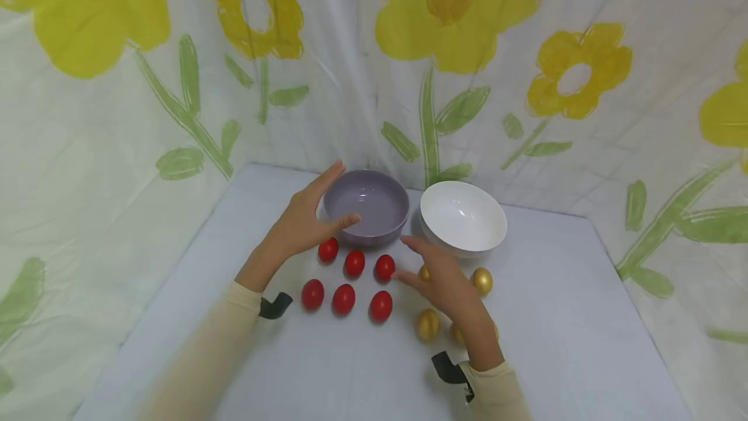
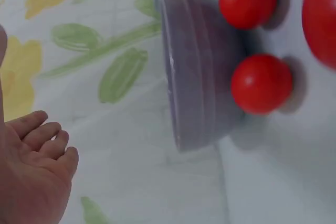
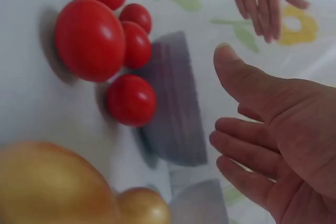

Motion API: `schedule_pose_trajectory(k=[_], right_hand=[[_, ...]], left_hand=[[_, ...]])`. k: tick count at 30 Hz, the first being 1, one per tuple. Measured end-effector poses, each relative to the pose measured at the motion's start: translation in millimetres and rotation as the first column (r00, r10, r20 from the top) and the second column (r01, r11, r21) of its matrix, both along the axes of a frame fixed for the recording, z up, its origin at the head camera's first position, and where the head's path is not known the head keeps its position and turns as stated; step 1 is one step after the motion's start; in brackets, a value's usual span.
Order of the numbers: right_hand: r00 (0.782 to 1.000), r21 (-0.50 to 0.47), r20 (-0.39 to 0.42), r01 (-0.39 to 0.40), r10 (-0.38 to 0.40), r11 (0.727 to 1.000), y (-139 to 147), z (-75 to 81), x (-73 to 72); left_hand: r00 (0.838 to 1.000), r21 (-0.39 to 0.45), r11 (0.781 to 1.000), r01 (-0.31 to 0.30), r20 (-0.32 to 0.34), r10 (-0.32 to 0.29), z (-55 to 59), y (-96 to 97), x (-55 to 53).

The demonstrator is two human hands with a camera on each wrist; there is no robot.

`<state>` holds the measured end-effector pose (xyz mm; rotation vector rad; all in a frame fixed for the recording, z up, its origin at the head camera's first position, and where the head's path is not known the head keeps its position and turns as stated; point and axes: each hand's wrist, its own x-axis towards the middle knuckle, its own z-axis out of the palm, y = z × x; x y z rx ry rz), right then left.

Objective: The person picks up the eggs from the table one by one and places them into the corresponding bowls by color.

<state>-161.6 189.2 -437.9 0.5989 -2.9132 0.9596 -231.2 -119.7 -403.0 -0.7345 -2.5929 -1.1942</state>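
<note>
A purple bowl [image 1: 378, 203] stands near the back of the table, and its inside looks bare. My left hand [image 1: 300, 216] is raised at the bowl's left side, thumb and fingers spread apart; in the left wrist view a gap shows between it and the bowl [image 2: 197, 77]. Just to the front right of that bowl, my right hand [image 1: 445, 281] hovers with thumb and fingers parted, holding nothing. Several red eggs [image 1: 343, 299] lie in two rows in front of the purple bowl. Gold eggs [image 1: 482, 281] lie around and partly hidden under my right hand.
A white bowl [image 1: 464, 213] stands right of the purple one, behind my right hand. The white table [image 1: 327, 369] ends at a curtain [image 1: 350, 83] with yellow flowers, hanging close behind both bowls. Dark straps [image 1: 274, 306] circle the sleeved wrists.
</note>
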Motion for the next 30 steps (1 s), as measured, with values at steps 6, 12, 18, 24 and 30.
schedule_pose_trajectory(k=[6, 12, 18, 24, 30], right_hand=[[0.996, 0.012, 0.081, -0.034, 0.033, 0.999, -15.8, -15.4, -9.7], [0.989, 0.087, 0.150, -0.005, -0.008, 0.996, -23.9, -25.9, -13.5], [0.988, 0.165, 0.155, -0.002, -0.024, 0.986, -28.2, -36.4, -16.7], [0.993, 0.191, 0.121, -0.033, 0.010, 0.981, -35.0, -40.4, -20.3], [0.995, 0.177, 0.104, -0.024, 0.006, 0.984, -35.7, -41.5, -23.3]], left_hand=[[0.998, -0.002, 1.000, 0.029, 0.064, -0.029, -9.8, -11.2, -40.6], [0.983, -0.057, 0.995, 0.086, 0.170, -0.076, -34.5, -19.0, -72.5], [0.963, -0.105, 0.982, 0.156, 0.239, -0.127, -60.2, -29.9, -98.7], [0.934, -0.114, 0.967, 0.227, 0.308, -0.183, -74.5, -39.1, -112.6], [0.907, -0.075, 0.957, 0.279, 0.349, -0.237, -82.0, -36.5, -122.2]])
